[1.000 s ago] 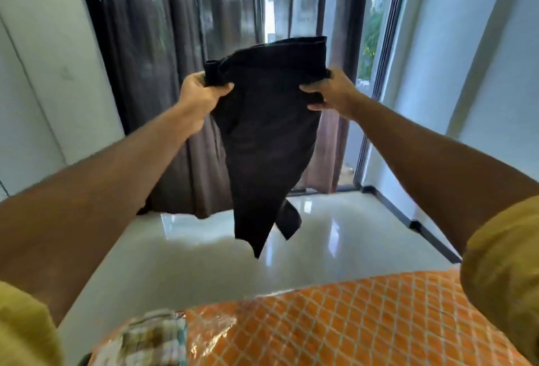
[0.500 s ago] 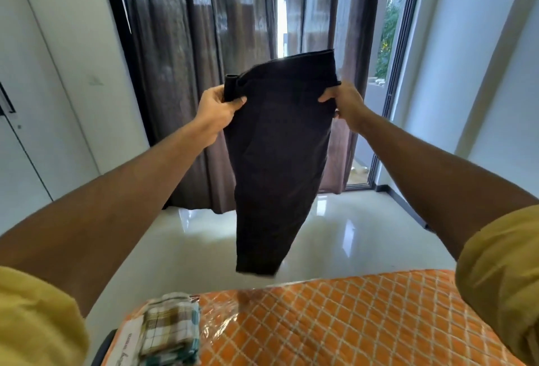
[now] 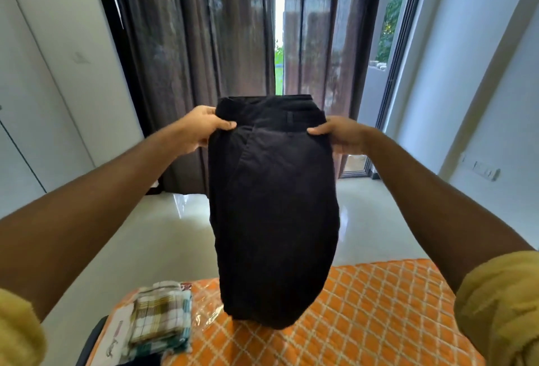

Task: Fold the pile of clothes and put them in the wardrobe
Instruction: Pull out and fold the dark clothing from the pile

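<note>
Arms outstretched | left hand [image 3: 201, 129], right hand [image 3: 345, 135] pinch black trousers [image 3: 274, 208] aloft

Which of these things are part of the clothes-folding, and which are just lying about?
Part of the job: black trousers, held up by left hand and right hand; folded checked cloth.
Just there: orange quilted bedspread, dark sheer curtains, glossy white floor.

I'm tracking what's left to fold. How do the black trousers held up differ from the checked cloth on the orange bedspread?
The black trousers are plain and dark; the checked cloth is pale with green-brown checks. The trousers hang, gripped at the waistband by the left hand and right hand; the cloth lies folded on the bedspread, untouched. Both are fabric.
</note>
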